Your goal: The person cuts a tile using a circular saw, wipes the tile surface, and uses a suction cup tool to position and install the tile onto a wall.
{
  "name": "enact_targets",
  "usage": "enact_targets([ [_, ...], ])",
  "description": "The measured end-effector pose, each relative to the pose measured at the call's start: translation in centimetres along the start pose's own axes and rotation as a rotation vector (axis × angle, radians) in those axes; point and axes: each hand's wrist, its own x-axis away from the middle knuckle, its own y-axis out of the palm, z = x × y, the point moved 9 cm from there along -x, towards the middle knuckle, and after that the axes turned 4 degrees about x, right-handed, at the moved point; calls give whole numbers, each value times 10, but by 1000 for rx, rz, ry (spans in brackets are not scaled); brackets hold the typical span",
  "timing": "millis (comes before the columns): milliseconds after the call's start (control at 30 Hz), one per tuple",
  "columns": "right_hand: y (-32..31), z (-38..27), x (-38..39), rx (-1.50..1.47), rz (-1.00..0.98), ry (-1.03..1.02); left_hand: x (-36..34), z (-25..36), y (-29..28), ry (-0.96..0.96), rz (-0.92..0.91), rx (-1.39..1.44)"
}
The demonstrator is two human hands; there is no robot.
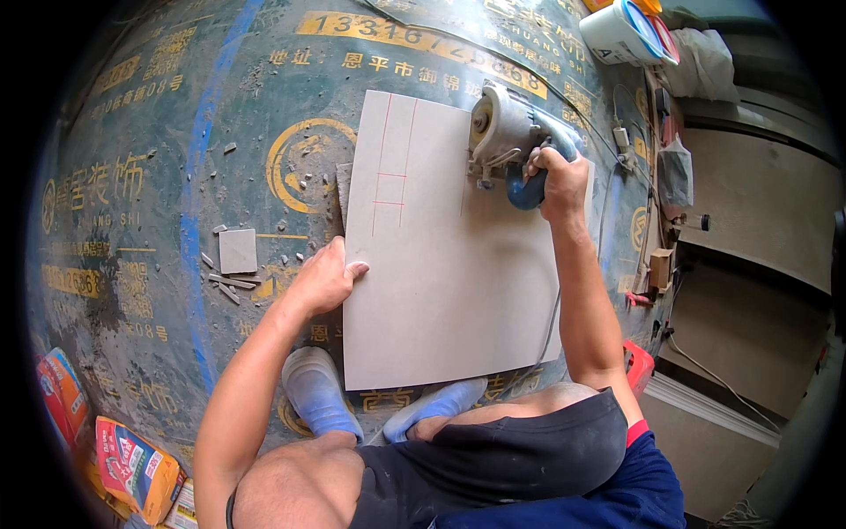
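A large pale tile with thin red marked lines lies in front of me, over another slab at its left side. My left hand grips the tile's left edge, thumb on top and fingers curled. My right hand is closed on the handle of a dusty handheld tile saw with a grey body and dark blue grip, resting at the tile's upper right. The saw's cord runs down along the right. Part of the tile under the saw is hidden.
Small square offcut and slivers lie left on the printed floor covering. Bags stand lower left. Buckets, a plastic bag, cables, a wood block and a red plastic item line the right, beside large slabs.
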Motion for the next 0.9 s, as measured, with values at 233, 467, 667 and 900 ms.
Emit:
enact_targets([
  [233,0,2,5,4,-7,13,-1,-2,0,9,4,13],
  [467,-2,4,9,8,1,22,0,-1,0,-5,-2,23],
  [667,-6,9,13,-18,-1,38,0,0,0,-3,-9,15],
  [900,-6,11,19,-33,-3,51,2,2,-1,-21,-17,17],
])
